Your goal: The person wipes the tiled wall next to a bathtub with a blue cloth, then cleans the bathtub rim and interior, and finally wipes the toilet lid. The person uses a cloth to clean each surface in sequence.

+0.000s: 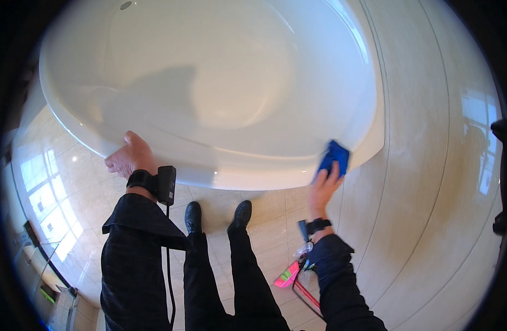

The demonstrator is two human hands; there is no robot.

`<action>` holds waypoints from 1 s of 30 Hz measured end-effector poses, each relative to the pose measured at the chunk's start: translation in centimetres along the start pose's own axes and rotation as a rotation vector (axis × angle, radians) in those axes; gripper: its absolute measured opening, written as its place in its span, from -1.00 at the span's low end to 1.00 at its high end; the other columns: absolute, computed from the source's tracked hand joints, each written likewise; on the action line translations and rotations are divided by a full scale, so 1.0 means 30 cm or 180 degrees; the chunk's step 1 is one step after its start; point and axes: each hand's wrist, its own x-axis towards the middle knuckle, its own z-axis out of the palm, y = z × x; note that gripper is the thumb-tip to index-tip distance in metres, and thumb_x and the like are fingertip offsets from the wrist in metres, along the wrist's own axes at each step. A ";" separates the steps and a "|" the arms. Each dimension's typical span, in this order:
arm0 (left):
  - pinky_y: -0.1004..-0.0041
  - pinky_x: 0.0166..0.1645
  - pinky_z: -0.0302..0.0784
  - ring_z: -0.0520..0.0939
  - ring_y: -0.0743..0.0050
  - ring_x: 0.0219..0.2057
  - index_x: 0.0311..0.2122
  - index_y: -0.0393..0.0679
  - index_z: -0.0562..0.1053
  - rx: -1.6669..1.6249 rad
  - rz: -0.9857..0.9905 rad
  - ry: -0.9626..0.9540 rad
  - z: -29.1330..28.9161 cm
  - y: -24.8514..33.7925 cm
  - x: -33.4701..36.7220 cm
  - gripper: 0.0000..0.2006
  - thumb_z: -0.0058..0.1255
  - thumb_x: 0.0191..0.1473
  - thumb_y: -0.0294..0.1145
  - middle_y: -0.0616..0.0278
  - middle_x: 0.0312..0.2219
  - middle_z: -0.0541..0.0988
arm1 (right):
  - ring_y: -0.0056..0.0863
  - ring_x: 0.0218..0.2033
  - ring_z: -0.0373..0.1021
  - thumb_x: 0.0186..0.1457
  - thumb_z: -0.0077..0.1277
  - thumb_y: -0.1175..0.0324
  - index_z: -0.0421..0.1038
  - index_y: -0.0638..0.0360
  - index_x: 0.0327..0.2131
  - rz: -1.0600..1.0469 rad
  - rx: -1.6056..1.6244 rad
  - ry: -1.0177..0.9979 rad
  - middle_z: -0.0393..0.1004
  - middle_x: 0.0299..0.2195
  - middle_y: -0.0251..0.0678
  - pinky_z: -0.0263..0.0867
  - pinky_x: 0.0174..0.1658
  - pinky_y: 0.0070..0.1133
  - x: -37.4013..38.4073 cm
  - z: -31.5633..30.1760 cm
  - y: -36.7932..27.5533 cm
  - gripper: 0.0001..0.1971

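A large white bathtub (226, 99) with a rounded rim fills the upper middle of the view. On its near left rim rests my left hand (133, 156), its thumb on top and the fingers curled over the outer edge. At the near right corner of the tub, my right hand (326, 185) holds a blue cloth (335, 156) against the rim. The fingers press on the cloth's lower part and are slightly blurred. The left palm is hidden from view.
Pale tiled wall (413, 138) borders the tub's right side. Below the right forearm lie a pink item (287, 275) and a red-handled tool (307, 296) on the tiled floor (270, 220). My dark shoes (241, 214) stand near the tub. A black cable (169, 259) hangs along my left arm.
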 end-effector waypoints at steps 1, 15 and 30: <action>-0.04 0.02 0.64 0.62 -0.25 0.03 0.19 -0.50 0.17 -0.0003 0.0041 -0.0018 0.000 0.008 -0.011 -0.19 0.13 0.05 0.00 -0.30 0.08 0.39 | 0.29 0.38 0.07 0.40 -0.05 -0.02 0.21 0.23 0.40 0.0397 0.0164 0.0170 0.16 0.35 0.30 0.01 0.44 -0.04 0.090 -0.011 0.088 -0.33; -0.07 -0.01 0.66 0.65 -0.27 -0.03 0.16 -0.49 0.20 0.0034 0.0072 0.0156 -0.014 -0.003 -0.017 -0.23 0.14 0.08 -0.01 -0.30 0.07 0.39 | -0.07 0.14 0.50 0.46 -0.15 -0.17 0.31 0.59 0.21 0.2304 0.0265 0.0176 0.50 0.19 0.13 0.39 0.24 -0.34 0.157 0.044 0.124 -0.21; 0.01 -0.08 0.72 0.66 -0.23 -0.08 0.10 -0.58 0.21 0.0011 0.0086 0.0124 0.079 0.000 -0.017 -0.14 0.11 0.03 0.12 -0.30 0.02 0.43 | 0.20 0.11 0.49 0.39 -0.15 -0.24 0.33 0.68 0.11 0.2931 0.0968 0.0145 0.50 0.09 0.36 0.39 0.23 -0.20 0.284 -0.034 0.166 -0.14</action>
